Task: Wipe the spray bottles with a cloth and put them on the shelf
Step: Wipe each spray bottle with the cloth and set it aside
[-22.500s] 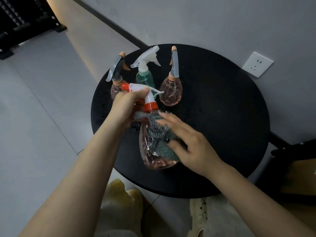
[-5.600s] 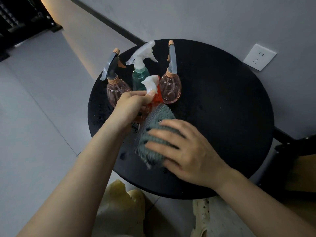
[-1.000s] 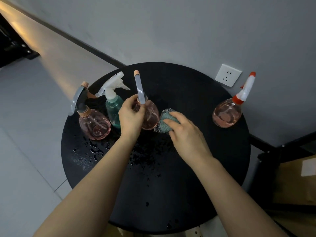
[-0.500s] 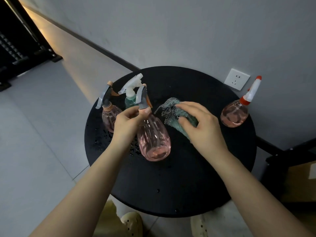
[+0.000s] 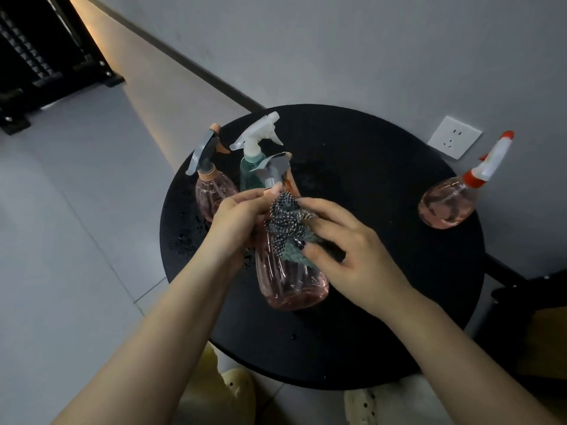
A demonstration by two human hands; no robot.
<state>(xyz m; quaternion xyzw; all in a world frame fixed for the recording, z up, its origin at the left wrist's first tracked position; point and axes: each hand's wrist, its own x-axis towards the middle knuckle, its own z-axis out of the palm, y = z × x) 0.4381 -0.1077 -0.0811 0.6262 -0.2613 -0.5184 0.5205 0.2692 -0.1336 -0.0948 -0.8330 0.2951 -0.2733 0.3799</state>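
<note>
My left hand point(image 5: 237, 220) grips the neck of a pink spray bottle point(image 5: 291, 280) with a grey trigger, lifted and tilted toward me over the round black table point(image 5: 383, 256). My right hand point(image 5: 346, 256) holds a checked green cloth point(image 5: 287, 223) against the bottle's upper body. Behind stand another pink bottle with a grey trigger point(image 5: 211, 185) and a green bottle with a white trigger point(image 5: 253, 161). A pink bottle with a white and red trigger point(image 5: 451, 197) stands at the table's right edge.
Water drops point(image 5: 187, 237) dot the table's left side. A wall socket point(image 5: 454, 137) is on the grey wall behind. A dark rack point(image 5: 36, 62) stands at the far left on the tiled floor. Dark furniture with a brown surface point(image 5: 543, 342) sits to the right.
The held pink bottle came closer to me and tilted more. My right hand brought the cloth from beside the bottle onto its neck and upper body.
</note>
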